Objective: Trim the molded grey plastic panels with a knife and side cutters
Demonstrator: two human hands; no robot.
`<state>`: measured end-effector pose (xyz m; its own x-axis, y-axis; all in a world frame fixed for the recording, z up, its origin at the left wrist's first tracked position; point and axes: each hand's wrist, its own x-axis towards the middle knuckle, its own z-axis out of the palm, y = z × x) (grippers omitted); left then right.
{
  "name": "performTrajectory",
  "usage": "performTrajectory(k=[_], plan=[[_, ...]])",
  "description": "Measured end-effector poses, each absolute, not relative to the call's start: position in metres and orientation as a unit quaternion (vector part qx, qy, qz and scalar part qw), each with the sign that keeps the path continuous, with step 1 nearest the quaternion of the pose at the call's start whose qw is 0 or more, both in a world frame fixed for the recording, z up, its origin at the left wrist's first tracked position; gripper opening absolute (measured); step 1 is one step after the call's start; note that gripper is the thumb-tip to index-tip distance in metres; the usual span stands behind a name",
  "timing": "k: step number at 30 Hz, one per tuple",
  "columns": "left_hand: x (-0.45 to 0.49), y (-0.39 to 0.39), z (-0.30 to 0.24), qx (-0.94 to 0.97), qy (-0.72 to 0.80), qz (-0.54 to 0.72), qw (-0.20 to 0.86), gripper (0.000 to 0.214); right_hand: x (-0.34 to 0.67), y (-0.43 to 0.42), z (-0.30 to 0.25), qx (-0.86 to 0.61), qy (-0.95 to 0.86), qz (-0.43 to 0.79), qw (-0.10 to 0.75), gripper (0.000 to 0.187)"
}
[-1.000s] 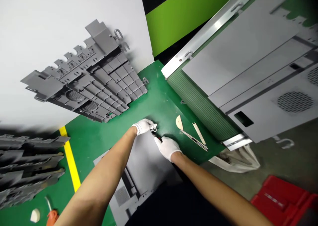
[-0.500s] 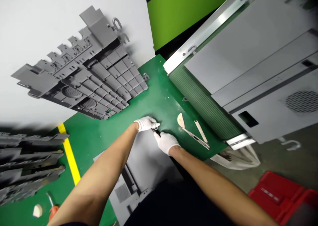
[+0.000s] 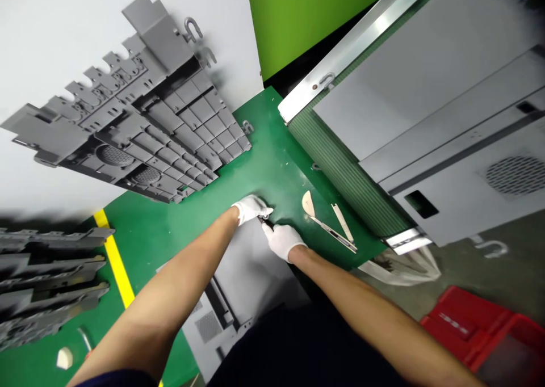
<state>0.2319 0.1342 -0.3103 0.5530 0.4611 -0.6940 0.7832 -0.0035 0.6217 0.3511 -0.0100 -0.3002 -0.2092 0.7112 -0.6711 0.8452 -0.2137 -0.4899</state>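
1. The left hand [image 3: 252,208], in a white knit glove, has its fingers curled and pressed down at the far corner of a flat grey plastic panel [image 3: 251,273] that lies on the green counter [image 3: 272,171].
2. The right hand [image 3: 283,240], gloved the same way, is closed around a small dark tool [image 3: 264,222] whose tip meets the panel corner just beside the left fingertips; the tool's exact shape is too small to tell.
3. The grey panel is smooth, with a dark slot and a fine mesh vent patch on its near part, and reaches from the hands toward the person's body.
4. Just right of the hands lie a pale, rounded scraper [image 3: 307,203] and two thin metal strips [image 3: 336,228], flat on the counter.
5. On the far left a ribbed grey moulding [image 3: 140,131] with a grid of square cells and round grilles leans on a white board.
6. On the right a ridged green belt [image 3: 340,171] carries large smooth grey panels [image 3: 426,109], one with a round perforated vent.
7. At the near left stand stacked grey mouldings [image 3: 46,285], beside a yellow stripe [image 3: 113,256].
8. A red plastic crate [image 3: 481,330] sits at the near right.
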Motion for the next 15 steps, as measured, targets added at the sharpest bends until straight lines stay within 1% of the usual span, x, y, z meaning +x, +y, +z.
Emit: performTrajectory(k=[2, 4, 6, 7, 8, 9, 12, 13, 15], plan=[[0.220, 0.127, -0.297, 0.656, 0.464, -0.077, 0.590, 0.055, 0.355, -0.010, -0.305, 0.604, 0.641, -0.469, 0.065, 0.051], [0.212, 0.126, -0.283, 0.605, 0.493, 0.044, 0.624, 0.055, 0.359, -0.011, -0.307, 0.599, 0.643, -0.473, 0.065, 0.053], [0.210, 0.130, -0.269, 0.559, 0.516, 0.140, 0.634, 0.052, 0.363, -0.012, -0.304, 0.606, 0.633, -0.478, 0.064, 0.053], [0.211, 0.132, -0.262, 0.548, 0.525, 0.163, 0.630, 0.051, 0.366, -0.013, -0.301, 0.613, 0.625, -0.480, 0.062, 0.051], [0.215, 0.132, -0.255, 0.550, 0.533, 0.171, 0.620, 0.050, 0.369, -0.015, -0.298, 0.622, 0.615, -0.481, 0.061, 0.050], [0.221, 0.131, -0.249, 0.566, 0.537, 0.165, 0.604, 0.048, 0.373, -0.019, -0.293, 0.637, 0.596, -0.486, 0.061, 0.054], [0.256, 0.107, -0.237, 0.644, 0.527, 0.100, 0.545, 0.047, 0.387, -0.041, -0.282, 0.701, 0.483, -0.524, 0.032, 0.079], [0.274, 0.091, -0.237, 0.668, 0.514, 0.062, 0.535, 0.047, 0.391, -0.051, -0.279, 0.716, 0.444, -0.538, 0.015, 0.082], [0.319, 0.051, -0.241, 0.697, 0.472, -0.012, 0.540, 0.043, 0.400, -0.074, -0.275, 0.733, 0.391, -0.557, -0.013, 0.077]])
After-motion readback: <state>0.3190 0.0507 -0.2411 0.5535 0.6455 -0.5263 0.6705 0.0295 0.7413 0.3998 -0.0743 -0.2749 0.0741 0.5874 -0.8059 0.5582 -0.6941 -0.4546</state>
